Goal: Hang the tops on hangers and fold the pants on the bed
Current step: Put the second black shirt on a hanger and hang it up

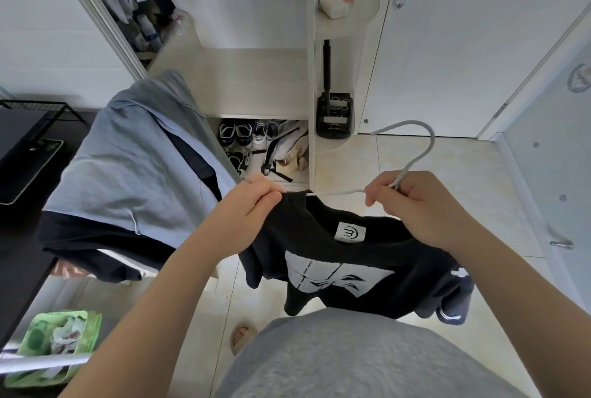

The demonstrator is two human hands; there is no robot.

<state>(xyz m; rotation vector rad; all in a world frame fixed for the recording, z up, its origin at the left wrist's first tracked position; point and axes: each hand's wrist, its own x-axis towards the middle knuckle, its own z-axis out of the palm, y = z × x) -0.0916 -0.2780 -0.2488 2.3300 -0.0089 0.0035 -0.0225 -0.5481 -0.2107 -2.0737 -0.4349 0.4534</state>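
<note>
Black cotton tee with white chest print [351,257] hangs collar-up just under the thin white wire hanger [432,141], left hand [252,206] pinching its shoulder onto the hanger's left arm to seat it, right hand [415,206] gripping the hanger's neck to steady; bar runs left-right, hook points away from the person; blue-grey clothes heap [128,158] lies left of the hanger.

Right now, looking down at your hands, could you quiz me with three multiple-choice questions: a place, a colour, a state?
1. Where are the sneakers? A. low open cabinet compartment B. corner shelf C. green bin
2. What colour is the hanger? A. black B. white C. red
3. What is the right hand doing? A. hanging idle B. pressing the door C. gripping the hanger
Answers: 1 A, they line that compartment's floor; 2 B, its hook shows white; 3 C, its fingers curl round the hanger's neck.
</note>
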